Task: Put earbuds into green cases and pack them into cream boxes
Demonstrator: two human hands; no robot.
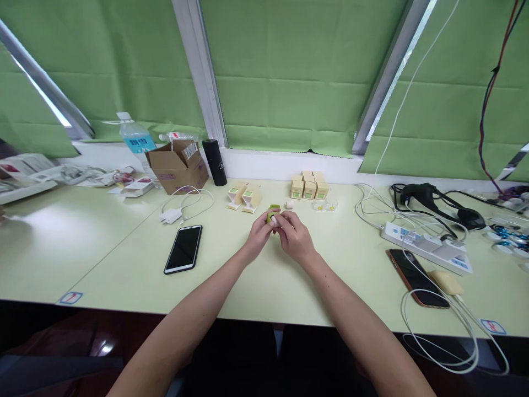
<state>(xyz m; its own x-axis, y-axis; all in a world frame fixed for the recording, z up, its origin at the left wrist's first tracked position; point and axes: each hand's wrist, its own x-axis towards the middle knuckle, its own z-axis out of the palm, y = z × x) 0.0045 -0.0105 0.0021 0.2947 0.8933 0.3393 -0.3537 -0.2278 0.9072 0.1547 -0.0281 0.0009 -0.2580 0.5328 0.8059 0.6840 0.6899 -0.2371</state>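
Observation:
Over the middle of the pale green table (124, 275), my left hand (259, 234) and my right hand (294, 236) meet around a small green and white object (273, 214). Both hands pinch it between their fingertips, just above the tabletop. Beyond the hands lie two opened small beige boxes with green labels (243, 197). A stack of closed beige boxes (309, 186) stands further back, with a small pinkish piece (290, 204) and small clear cases holding yellow bits (324, 205) beside it.
A black phone (184, 248) lies left of my arms, beside a white charger and cable (177, 209). At the back left are a cardboard box (177, 165), a black tumbler (214, 161) and a water bottle (135, 138). Right: a power strip (425, 246), a second phone (416, 277), black headset (438, 201), cables.

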